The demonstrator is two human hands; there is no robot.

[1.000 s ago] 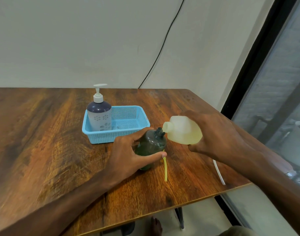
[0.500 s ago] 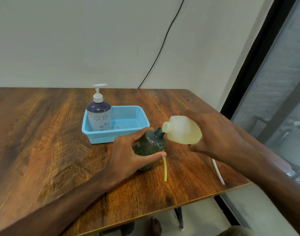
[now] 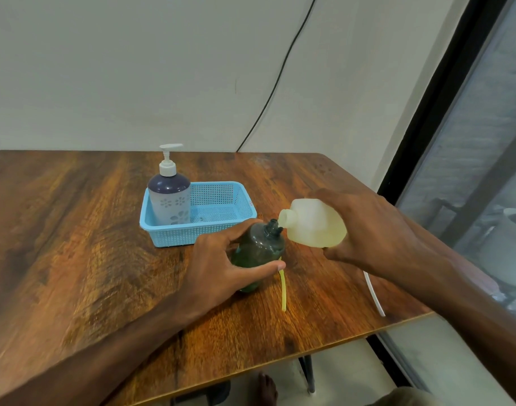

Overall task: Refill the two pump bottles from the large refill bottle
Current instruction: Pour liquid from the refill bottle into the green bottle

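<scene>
While seemingly pouring, hands (image 3: pixel 221 268) (image 3: pixel 371 232) round bottles (image 3: pixel 258 247) (image 3: pixel 315 227).

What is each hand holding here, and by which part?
The left hand grips the dark green bottle round its body; the right hand holds the tilted refill bottle by its base end.

Wooden table (image 3: pixel 75 259), dark reddish-brown grain, glossy, front edge runs diagonally across lower view; light blue plastic basket (image 3: pixel 174 238) on table toward far side, perforated walls and floor, solid rim; plain off-white wall (image 3: pixel 133 68) behind table; thin black cable (image 3: pixel 276 86) runs down wall, drops behind table's far edge; black window frame (image 3: pixel 435 92) at right, slanting; glass (image 3: pixel 491 142) beyond it, blurred pale vessel (image 3: pixel 511 247) behind; dark metal table leg (image 3: pixel 309 373) below front edge; pale floor (image 3: pixel 353 373).
</scene>
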